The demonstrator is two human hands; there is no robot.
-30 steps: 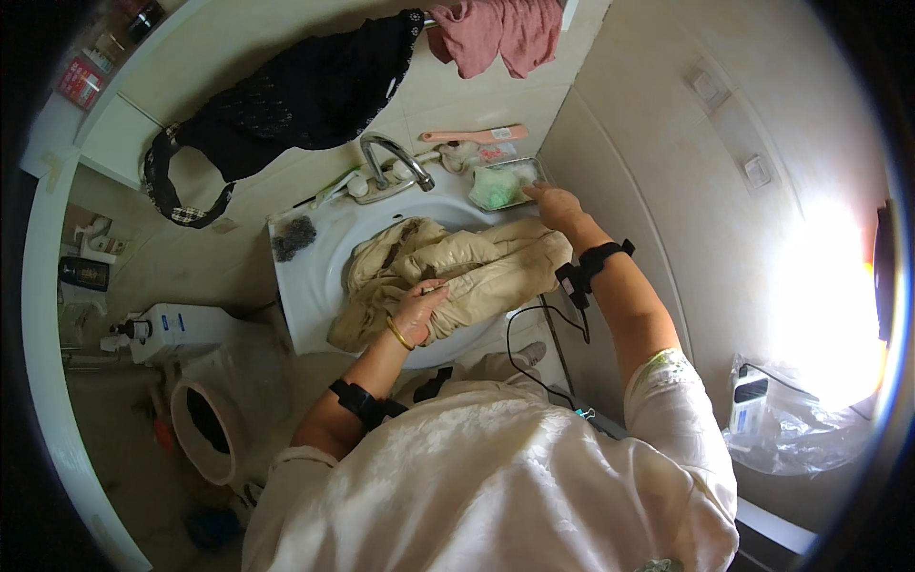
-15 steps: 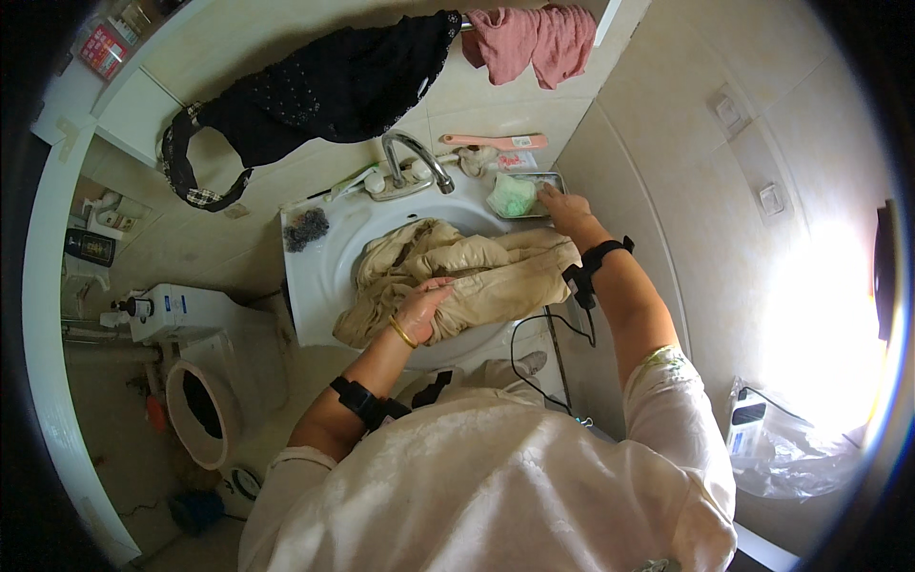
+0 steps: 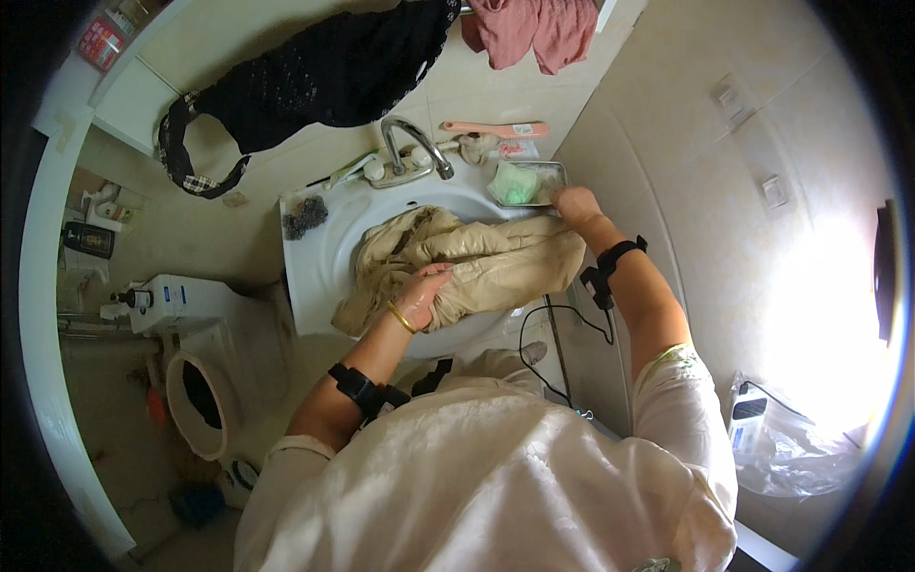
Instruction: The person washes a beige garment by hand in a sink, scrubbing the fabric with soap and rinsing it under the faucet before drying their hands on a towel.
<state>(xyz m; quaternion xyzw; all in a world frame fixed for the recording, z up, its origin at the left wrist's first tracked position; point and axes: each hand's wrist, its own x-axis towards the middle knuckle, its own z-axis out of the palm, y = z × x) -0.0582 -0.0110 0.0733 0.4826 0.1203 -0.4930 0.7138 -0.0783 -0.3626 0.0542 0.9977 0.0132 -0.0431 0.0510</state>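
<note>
A wet beige garment (image 3: 496, 262) lies bunched in the white washbasin (image 3: 322, 276) and spreads over its right side. My left hand (image 3: 422, 294), with a gold bangle at the wrist, grips the near edge of the cloth. My right hand (image 3: 578, 204) is curled closed at the right end of a small metal tray (image 3: 551, 177) on the basin's back right corner. What it holds, if anything, is hidden. In the tray's left part sits a pale green block (image 3: 519, 185) in a light wrapping. A chrome faucet (image 3: 419, 145) arches over the basin.
A pink-handled brush (image 3: 496, 129) lies behind the faucet, and a dark scouring pad (image 3: 305, 217) on the basin's left corner. Black clothing (image 3: 315, 91) and a pink cloth (image 3: 534, 33) hang above. A black cable (image 3: 524, 329) dangles near my right arm. The toilet (image 3: 200, 381) stands left.
My right hand has curled its fingers and drawn back slightly from inside the tray to its right end. My left hand stays on the garment. The view has shifted a little.
</note>
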